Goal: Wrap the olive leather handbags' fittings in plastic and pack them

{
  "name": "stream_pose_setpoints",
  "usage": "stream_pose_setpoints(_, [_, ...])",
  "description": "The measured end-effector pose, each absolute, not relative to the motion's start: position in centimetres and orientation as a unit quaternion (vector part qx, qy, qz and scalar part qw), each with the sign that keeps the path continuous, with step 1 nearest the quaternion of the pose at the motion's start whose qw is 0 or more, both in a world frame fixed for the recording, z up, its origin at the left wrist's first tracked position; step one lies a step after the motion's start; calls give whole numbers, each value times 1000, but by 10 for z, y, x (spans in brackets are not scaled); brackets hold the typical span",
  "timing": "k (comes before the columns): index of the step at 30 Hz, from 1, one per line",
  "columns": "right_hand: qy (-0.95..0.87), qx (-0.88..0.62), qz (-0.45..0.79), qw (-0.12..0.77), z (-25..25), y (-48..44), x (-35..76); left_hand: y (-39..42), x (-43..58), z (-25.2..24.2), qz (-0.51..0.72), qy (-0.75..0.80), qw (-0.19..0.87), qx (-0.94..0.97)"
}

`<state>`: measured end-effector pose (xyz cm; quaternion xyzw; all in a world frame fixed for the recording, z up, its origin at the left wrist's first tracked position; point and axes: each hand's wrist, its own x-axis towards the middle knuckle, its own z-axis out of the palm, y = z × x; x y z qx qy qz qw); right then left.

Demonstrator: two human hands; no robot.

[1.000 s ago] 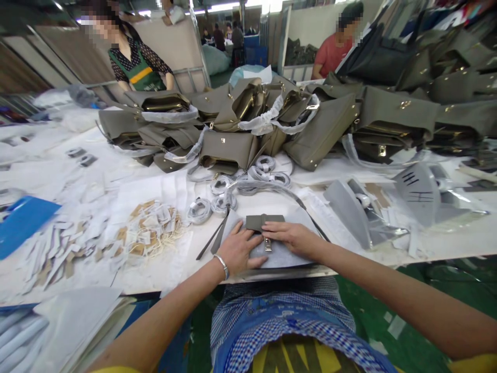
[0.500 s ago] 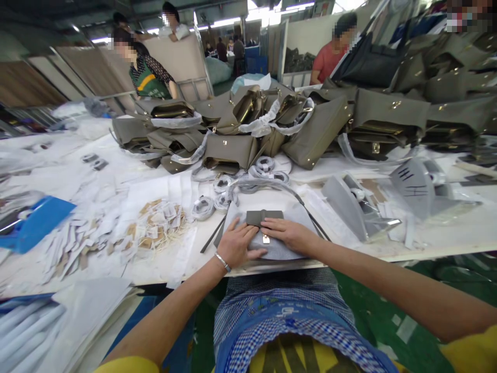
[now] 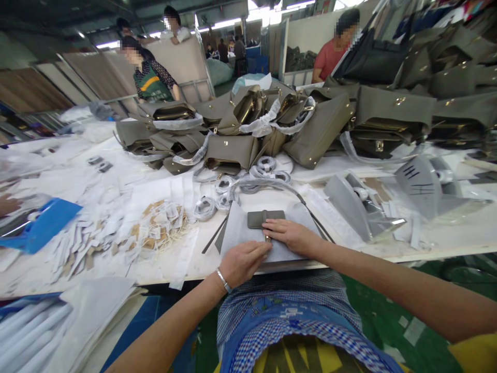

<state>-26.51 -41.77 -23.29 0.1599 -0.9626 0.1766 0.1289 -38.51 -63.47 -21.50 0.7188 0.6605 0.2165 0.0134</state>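
A flat bag under pale wrapping paper [image 3: 236, 228] lies at the table's front edge, its wrapped strap arching behind it. On top sits a small dark grey-green folded piece [image 3: 255, 219]. My right hand [image 3: 289, 235] lies flat over the bag, its fingertips at the lower right of that piece and beside a small gold clasp [image 3: 267, 239]. Near the bag's front edge rests my left hand [image 3: 244, 263], fingers extended toward the clasp, with a silver bracelet on the wrist. Neither hand holds anything visible.
Olive bags [image 3: 229, 150] are heaped behind, with coiled wrapped straps [image 3: 204, 208] before them. Tags [image 3: 159, 223] and paper strips lie left, near a blue holder [image 3: 50, 223]. Grey tape dispensers [image 3: 353, 207] stand right. Another person's hand [image 3: 8, 204] shows far left. People stand behind.
My left hand has moved down from the small folded piece toward the bag's front edge. My right hand stays nearly in place. Another person's hand has appeared at the far left.
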Motion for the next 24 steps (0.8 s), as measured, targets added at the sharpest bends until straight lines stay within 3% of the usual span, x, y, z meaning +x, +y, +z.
stream_pose_setpoints(13, [-967,189,126,116,-207,-422,-279,-632,-369,-209,202,679,8,706])
stream_pose_setpoints(24, [-987,130,47,87,-201,-432,-285,-631,-382,-228,116,634,-147,750])
